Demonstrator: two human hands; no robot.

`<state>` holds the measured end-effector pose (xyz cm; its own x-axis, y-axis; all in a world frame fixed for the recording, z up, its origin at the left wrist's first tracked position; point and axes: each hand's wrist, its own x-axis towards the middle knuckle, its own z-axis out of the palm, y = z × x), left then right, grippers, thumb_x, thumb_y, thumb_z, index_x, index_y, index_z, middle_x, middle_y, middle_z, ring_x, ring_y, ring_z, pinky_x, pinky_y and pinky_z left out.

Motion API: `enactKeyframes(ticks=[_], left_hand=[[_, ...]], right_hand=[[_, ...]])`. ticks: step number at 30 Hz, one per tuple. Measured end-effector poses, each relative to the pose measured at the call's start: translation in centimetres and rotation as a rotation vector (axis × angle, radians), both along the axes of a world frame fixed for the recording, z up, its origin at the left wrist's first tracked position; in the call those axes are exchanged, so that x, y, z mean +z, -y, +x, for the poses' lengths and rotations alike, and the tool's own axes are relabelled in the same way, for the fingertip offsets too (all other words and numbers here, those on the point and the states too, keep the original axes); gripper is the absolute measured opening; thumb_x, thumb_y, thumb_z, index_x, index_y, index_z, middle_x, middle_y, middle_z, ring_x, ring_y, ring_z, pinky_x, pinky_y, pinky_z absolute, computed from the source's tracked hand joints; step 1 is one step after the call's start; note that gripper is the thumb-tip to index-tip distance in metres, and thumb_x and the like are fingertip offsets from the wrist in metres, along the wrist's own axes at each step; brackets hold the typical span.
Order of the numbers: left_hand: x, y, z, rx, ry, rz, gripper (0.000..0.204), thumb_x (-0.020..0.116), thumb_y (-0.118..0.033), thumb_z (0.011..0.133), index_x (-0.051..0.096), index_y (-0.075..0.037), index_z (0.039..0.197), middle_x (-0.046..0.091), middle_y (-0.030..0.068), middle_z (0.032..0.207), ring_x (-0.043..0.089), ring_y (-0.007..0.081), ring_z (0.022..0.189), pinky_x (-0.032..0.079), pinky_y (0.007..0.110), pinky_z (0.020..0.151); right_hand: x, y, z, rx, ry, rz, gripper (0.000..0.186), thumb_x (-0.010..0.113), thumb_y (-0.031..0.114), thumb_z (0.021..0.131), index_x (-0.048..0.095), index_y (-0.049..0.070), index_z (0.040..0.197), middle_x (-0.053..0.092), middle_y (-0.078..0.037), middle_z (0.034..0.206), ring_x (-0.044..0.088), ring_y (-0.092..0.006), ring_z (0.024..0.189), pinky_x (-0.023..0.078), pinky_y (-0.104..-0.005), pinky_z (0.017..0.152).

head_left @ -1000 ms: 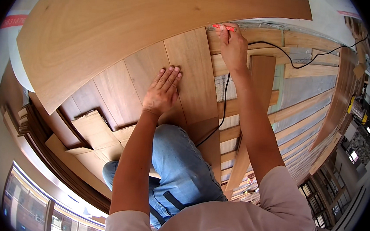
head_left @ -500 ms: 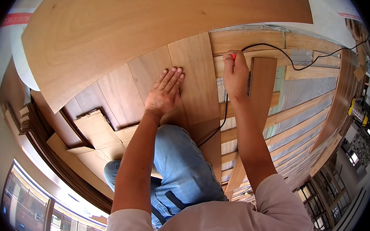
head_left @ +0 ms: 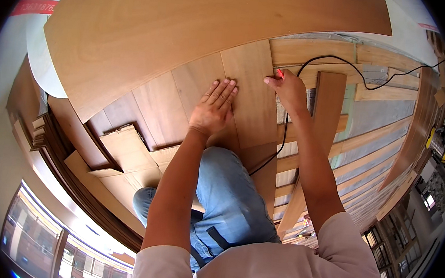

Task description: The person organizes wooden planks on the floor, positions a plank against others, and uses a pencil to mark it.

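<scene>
My left hand (head_left: 213,108) lies flat, fingers stretched, on the pale wooden floorboards (head_left: 152,110). Under and beside it, a wide floorboard (head_left: 243,72) runs along the edge of the laid floor. At that edge is my right hand (head_left: 292,94), with thumb and fingers closed around a small red thing (head_left: 280,74); only its red end shows, so its kind is unclear. The thumb is over the board's right edge. A black cable (head_left: 286,128) passes beneath my right wrist.
A large wooden panel (head_left: 216,18) covers the far side. To the right, wooden battens (head_left: 375,130) cross grey sheeting, and a loose brown plank (head_left: 328,108) lies over them. Cardboard (head_left: 126,146) and stacked boards (head_left: 64,160) are on the left.
My right hand has shifted left and slightly nearer across the board's edge, its thumb now pointing left. The left hand stays flat on the boards. The whole view has swung slightly.
</scene>
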<state>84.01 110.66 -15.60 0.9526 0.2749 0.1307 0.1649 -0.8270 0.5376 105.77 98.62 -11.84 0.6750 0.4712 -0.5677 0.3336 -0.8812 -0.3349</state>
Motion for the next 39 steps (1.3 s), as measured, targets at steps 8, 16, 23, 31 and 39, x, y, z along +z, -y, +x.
enactKeyframes(ticks=[8,16,23,31,39], left_hand=[[0.8,0.1,-0.1,-0.024,-0.028,0.037,0.049,0.054,-0.008,0.083,0.056,-0.004,0.132,0.048,0.0088,0.144,0.042,0.0248,0.136,0.032,0.042,0.115],[3.9,0.5,-0.6,-0.124,-0.178,0.089,0.05,0.054,-0.016,0.09,0.049,-0.004,0.138,0.04,0.0093,0.15,0.036,0.0264,0.14,0.029,0.042,0.116],[15.1,-1.9,-14.2,0.089,-0.809,-0.1,0.04,0.05,-0.024,0.093,0.057,-0.003,0.127,0.067,0.0178,0.109,0.063,0.0349,0.099,0.05,0.044,0.089],[23.8,6.1,-35.1,0.806,-0.665,-0.32,0.038,0.053,-0.027,0.097,0.062,-0.001,0.123,0.066,0.0215,0.115,0.062,0.037,0.108,0.049,0.042,0.094],[25.8,17.6,-38.8,0.893,-0.431,-0.062,0.047,0.058,-0.022,0.095,0.051,0.005,0.132,0.047,0.0222,0.141,0.044,0.0375,0.131,0.034,0.043,0.11]], right_hand=[[-0.2,0.4,0.0,-0.026,-0.045,0.013,0.044,0.075,0.042,0.079,0.065,0.001,0.09,0.068,-0.017,0.08,0.066,-0.0351,0.077,0.049,-0.0431,0.07],[1.8,1.1,-2.1,-0.097,0.054,0.042,0.035,0.068,0.033,0.085,0.062,0.001,0.099,0.067,-0.019,0.096,0.065,-0.0366,0.09,0.051,-0.0439,0.078],[3.0,10.3,-11.6,0.108,0.319,0.335,0.016,0.061,0.006,0.082,0.059,0.002,0.097,0.062,-0.016,0.095,0.062,-0.0359,0.086,0.052,-0.0452,0.069],[2.4,21.4,-16.3,-0.152,-0.009,0.184,0.017,0.059,0.013,0.082,0.067,0.005,0.095,0.068,-0.021,0.091,0.065,-0.0396,0.088,0.052,-0.0466,0.077],[0.7,27.4,-14.8,-0.107,-0.288,-0.024,0.023,0.064,0.019,0.083,0.066,-0.003,0.089,0.069,-0.02,0.082,0.069,-0.0238,0.067,0.053,-0.0382,0.064]])
